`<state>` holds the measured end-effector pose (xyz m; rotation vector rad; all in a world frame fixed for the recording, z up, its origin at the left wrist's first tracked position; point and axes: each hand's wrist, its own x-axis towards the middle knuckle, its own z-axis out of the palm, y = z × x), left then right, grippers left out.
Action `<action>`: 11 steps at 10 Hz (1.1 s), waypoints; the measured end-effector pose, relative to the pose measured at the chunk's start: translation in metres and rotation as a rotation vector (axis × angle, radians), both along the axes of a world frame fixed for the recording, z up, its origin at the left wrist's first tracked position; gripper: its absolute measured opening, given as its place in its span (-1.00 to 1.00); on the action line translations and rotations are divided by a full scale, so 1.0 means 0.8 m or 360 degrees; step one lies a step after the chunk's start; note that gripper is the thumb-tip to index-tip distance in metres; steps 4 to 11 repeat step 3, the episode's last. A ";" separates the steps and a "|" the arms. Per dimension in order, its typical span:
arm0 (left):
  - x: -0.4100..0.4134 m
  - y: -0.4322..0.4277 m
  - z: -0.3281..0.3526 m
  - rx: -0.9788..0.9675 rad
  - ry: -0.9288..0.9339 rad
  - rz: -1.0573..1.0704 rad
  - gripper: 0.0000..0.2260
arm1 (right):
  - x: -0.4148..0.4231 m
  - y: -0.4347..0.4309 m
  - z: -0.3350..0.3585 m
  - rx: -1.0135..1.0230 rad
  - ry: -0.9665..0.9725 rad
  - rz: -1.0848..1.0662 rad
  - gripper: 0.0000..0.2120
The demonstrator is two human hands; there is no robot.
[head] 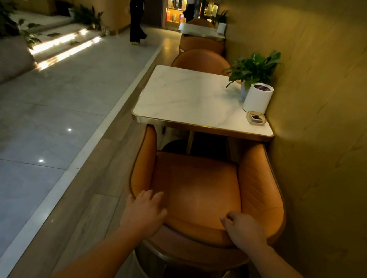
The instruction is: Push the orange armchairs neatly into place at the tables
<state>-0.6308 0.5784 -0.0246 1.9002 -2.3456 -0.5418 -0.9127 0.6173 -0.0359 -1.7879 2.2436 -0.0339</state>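
Hands sit on the backrest rim of the armchair. Left hand lies flat, fingers spread; right hand curls its fingers over the rim, gripping it. Armchair: smooth orange leather, rounded tub shell, stitched inner sides, brass-coloured base ring. Its arm tips meet the near edge of the bench, a white marble top with brass trim, set against the wall.

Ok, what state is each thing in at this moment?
near armchair, arm tips under the table edge, seat out
left hand, flat on the backrest, fingers straight
right hand, fingers curled over the backrest rim
far armchair, tucked against the table
white canister, upright
potted plant, upright
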 end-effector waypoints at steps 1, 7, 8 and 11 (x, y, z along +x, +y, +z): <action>0.029 0.001 0.014 0.0077 0.0057 0.0007 -0.46 | 0.020 0.005 0.014 0.0076 -0.0009 -0.0004 -0.55; 0.084 -0.002 0.047 0.0036 0.0087 0.0000 -0.47 | 0.064 -0.001 0.055 0.0062 -0.0033 0.0002 -0.55; 0.084 -0.002 0.047 0.0036 0.0087 0.0000 -0.47 | 0.064 -0.001 0.055 0.0062 -0.0033 0.0002 -0.55; 0.084 -0.002 0.047 0.0036 0.0087 0.0000 -0.47 | 0.064 -0.001 0.055 0.0062 -0.0033 0.0002 -0.55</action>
